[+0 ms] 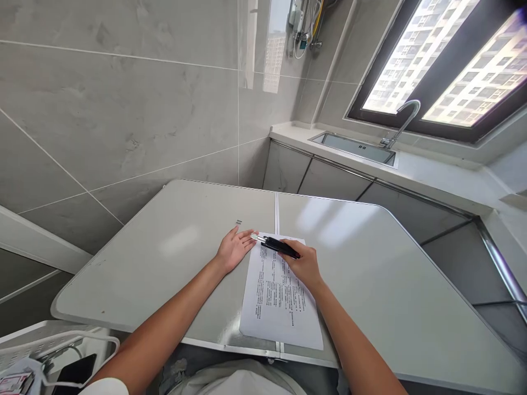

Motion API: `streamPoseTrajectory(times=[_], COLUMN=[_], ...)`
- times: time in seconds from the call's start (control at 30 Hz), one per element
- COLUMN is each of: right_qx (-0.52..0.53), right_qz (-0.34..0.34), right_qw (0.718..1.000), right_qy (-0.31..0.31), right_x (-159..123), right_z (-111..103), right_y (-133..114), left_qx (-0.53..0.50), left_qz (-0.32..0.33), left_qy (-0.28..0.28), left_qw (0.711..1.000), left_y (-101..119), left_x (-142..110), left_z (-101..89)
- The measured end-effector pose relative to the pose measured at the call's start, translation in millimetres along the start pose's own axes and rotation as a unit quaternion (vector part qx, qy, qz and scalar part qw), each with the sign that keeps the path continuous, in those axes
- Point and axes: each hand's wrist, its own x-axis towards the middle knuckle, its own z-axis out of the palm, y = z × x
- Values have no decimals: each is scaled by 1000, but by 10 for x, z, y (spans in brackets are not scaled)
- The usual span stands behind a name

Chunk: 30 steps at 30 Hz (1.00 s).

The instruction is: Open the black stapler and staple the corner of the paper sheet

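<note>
My right hand (303, 262) is closed around the back of a black stapler (280, 247), held tilted over the upper part of a printed sheet. Its silver metal front end points left. My left hand (235, 249) lies open on the table with the palm turned up. Its fingertips reach to the metal end and the upper left corner of the paper; I cannot tell whether they touch. The white paper (284, 323) lies flat, covered with lines of small dark print, partly hidden by my right hand and the stapler.
Both arms rest over a white folding table (370, 285) with a seam down its middle. At lower left is a white basket (61, 337) holding a dark flat object and packets. Beyond the table stand a counter with a sink (354, 148), a faucet (407, 120) and a window.
</note>
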Motion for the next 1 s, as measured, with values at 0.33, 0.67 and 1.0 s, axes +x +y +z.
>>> streamPoseTrajectory(times=[0.33, 0.67, 1.0], right_qx=[-129, -178, -175], right_qz=[-260, -275, -246], right_qw=[957, 945, 953], right_qy=[24, -3, 29], right_x=[-55, -100, -69], right_z=[91, 106, 74], right_y=[-108, -80, -89], left_qx=[-25, -11, -27], left_qz=[-53, -45, -32], left_qy=[-62, -87, -79], left_qw=[996, 995, 996], left_y=[72, 29, 33], left_x=[-90, -80, -79], left_z=[62, 19, 36])
